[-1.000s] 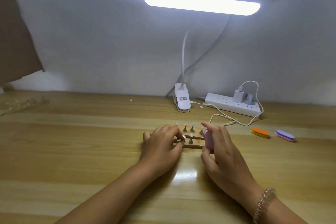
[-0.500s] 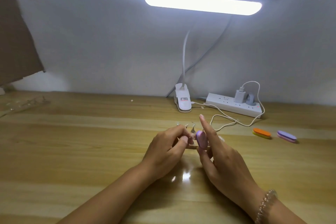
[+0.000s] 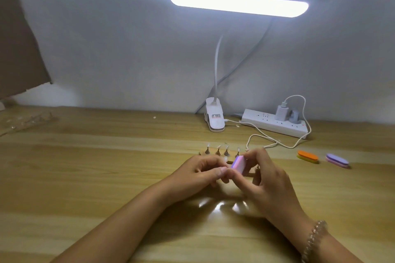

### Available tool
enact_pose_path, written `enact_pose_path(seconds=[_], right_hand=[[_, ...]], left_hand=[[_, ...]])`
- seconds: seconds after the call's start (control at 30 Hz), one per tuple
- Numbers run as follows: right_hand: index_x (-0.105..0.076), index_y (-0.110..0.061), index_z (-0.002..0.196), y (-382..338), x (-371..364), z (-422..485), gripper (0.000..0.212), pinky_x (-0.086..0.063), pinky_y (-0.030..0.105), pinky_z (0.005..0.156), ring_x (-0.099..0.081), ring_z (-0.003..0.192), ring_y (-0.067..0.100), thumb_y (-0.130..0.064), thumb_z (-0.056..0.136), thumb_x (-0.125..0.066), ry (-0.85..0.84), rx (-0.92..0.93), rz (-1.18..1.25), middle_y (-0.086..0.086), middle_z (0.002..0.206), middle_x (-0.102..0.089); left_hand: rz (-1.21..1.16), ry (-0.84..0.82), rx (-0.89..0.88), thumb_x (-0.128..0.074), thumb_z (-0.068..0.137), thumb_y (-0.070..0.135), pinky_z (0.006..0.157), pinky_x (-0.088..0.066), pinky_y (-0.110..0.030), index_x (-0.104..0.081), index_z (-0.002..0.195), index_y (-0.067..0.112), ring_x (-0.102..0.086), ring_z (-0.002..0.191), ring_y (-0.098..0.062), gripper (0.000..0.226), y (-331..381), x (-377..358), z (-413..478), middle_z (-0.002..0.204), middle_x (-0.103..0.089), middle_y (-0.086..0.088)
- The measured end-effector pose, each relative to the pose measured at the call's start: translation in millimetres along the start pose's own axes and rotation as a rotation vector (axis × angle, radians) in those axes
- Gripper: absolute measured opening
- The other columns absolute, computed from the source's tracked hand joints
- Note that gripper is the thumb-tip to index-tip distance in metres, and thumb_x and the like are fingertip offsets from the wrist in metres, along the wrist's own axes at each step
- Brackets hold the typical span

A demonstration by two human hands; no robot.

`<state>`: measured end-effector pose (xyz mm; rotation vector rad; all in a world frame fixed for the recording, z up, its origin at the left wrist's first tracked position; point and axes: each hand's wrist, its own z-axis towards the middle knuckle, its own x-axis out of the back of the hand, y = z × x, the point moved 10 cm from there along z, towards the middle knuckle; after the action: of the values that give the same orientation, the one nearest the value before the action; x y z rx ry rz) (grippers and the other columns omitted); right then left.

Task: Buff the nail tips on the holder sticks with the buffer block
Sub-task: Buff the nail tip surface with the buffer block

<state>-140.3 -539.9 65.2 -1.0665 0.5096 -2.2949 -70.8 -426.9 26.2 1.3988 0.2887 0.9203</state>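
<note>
Buffer block (image 3: 239, 165) has tipped flat, right hand (image 3: 272, 181) pinching its edges.

A single lamp bar (image 3: 239, 2), high above the far side of the desk (image 3: 85, 166), gives nearly all the light. It is blown out to flat white, and a bluish haze with faint streaks spreads over the wall (image 3: 128, 49) around it. The frame dims toward the corners and is darkest at far left. Bright glare patches lie on the glossy wood just near of the hands, and soft shadows fall under both forearms. The left hand (image 3: 201, 168), right hand (image 3: 269, 177) and buffer block (image 3: 239, 165) are slightly smeared. Wide-angle distortion bows the desk's far edge, and fine detail is soft throughout.
</note>
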Motion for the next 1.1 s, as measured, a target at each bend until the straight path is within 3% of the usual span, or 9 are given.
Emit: enact_pose_path(seconds=[0.2, 0.3, 0.43, 0.6, 0.77, 0.83, 0.93, 1.0, 1.1], right_hand=[[-0.050, -0.029, 0.088, -11.3, -10.2, -5.0, 0.044, -0.037, 0.015, 0.050, -0.049, 0.058, -0.003, -0.068, 0.074, -0.063, -0.049, 0.088, -0.056, -0.020, 0.074, -0.054], [-0.055, -0.023, 0.089, -0.9, -3.2, 2.3, 0.049, -0.036, 0.012, 0.056, -0.055, 0.067, -0.007, -0.068, 0.073, -0.065, -0.005, 0.007, 0.012, -0.017, 0.078, -0.059], [-0.055, -0.026, 0.091, -13.4, -10.3, -6.0, 0.042, -0.033, 0.008, 0.052, -0.050, 0.061, -0.006, -0.060, 0.073, -0.070, -0.047, 0.107, -0.053, -0.019, 0.078, -0.057], [-0.054, -0.022, 0.085, 0.6, -2.4, 3.7, 0.049, -0.035, 0.015, 0.053, -0.054, 0.061, -0.004, -0.067, 0.067, -0.065, -0.004, -0.028, 0.075, -0.016, 0.076, -0.061], [-0.057, -0.025, 0.084, -0.4, -3.0, 0.1, 0.040, -0.033, 0.011, 0.050, -0.048, 0.050, 0.006, -0.056, 0.067, -0.076, -0.017, -0.020, 0.173, -0.010, 0.076, -0.064], [-0.058, -0.024, 0.089, 15.4, 12.6, 4.2, 0.038, -0.037, 0.015, 0.050, -0.048, 0.048, 0.010, -0.052, 0.068, -0.073, 0.096, -0.112, 0.238, -0.012, 0.081, -0.065], [-0.054, -0.026, 0.097, 26.9, 20.7, 4.9, 0.032, -0.040, 0.018, 0.051, -0.048, 0.048, 0.017, -0.035, 0.075, -0.077, 0.148, -0.162, 0.223, -0.016, 0.087, -0.063], [-0.052, -0.026, 0.101, 24.0, 16.7, 2.9, 0.036, -0.042, 0.020, 0.052, -0.048, 0.047, 0.015, -0.030, 0.076, -0.078, 0.137, -0.142, 0.195, -0.014, 0.086, -0.062], [-0.052, -0.030, 0.096, 7.5, 4.2, -0.1, 0.039, -0.039, 0.016, 0.052, -0.051, 0.051, 0.008, -0.054, 0.074, -0.073, 0.059, -0.042, 0.116, -0.015, 0.084, -0.062]], left_hand=[[-0.028, -0.024, 0.040, -0.052, 0.102, 0.011, 0.071, -0.045, -0.014, -0.067, 0.093, 0.015, -0.057, 0.074, -0.004, 0.018, -1.2, 2.2, -0.4, 0.081, -0.063, 0.012], [0.000, -0.048, 0.064, -0.051, 0.102, 0.013, 0.073, -0.044, -0.015, -0.066, 0.089, 0.020, -0.056, 0.071, -0.004, 0.021, -1.9, 2.4, 0.1, 0.078, -0.063, 0.015], [-0.032, -0.075, 0.061, -0.050, 0.103, 0.014, 0.071, -0.044, -0.012, -0.066, 0.089, 0.022, -0.055, 0.071, -0.002, 0.022, -0.1, -0.1, -1.5, 0.078, -0.062, 0.015], [0.001, -0.069, 0.035, -0.049, 0.103, 0.011, 0.069, -0.043, -0.011, -0.064, 0.090, 0.019, -0.055, 0.068, 0.005, 0.022, 3.1, -3.5, -0.9, 0.075, -0.061, 0.018], [-0.027, 0.079, 0.028, -0.050, 0.104, 0.017, 0.055, -0.041, -0.014, -0.064, 0.094, 0.013, -0.052, 0.056, 0.002, 0.018, -2.9, 3.6, -1.0, 0.077, -0.062, 0.002], [-0.027, 0.109, -0.016, -0.050, 0.103, 0.011, 0.061, -0.043, -0.007, -0.063, 0.093, 0.011, -0.060, 0.061, 0.007, 0.017, 0.7, 2.8, -1.0, 0.081, -0.069, -0.002], [0.006, 0.129, -0.027, -0.052, 0.101, 0.007, 0.081, -0.048, -0.015, -0.062, 0.093, 0.016, -0.068, 0.086, -0.003, 0.015, -2.3, 2.8, -1.0, 0.088, -0.073, 0.002], [0.037, 0.139, -0.033, -0.053, 0.100, 0.006, 0.070, -0.046, -0.011, -0.059, 0.093, 0.019, -0.064, 0.078, 0.002, 0.017, -2.4, 3.5, -0.7, 0.090, -0.071, 0.004], [0.066, 0.116, -0.033, -0.052, 0.100, 0.003, 0.053, -0.041, -0.008, -0.059, 0.094, 0.015, -0.055, 0.059, 0.008, 0.015, -1.0, 0.9, -0.6, 0.080, -0.064, 0.014]])
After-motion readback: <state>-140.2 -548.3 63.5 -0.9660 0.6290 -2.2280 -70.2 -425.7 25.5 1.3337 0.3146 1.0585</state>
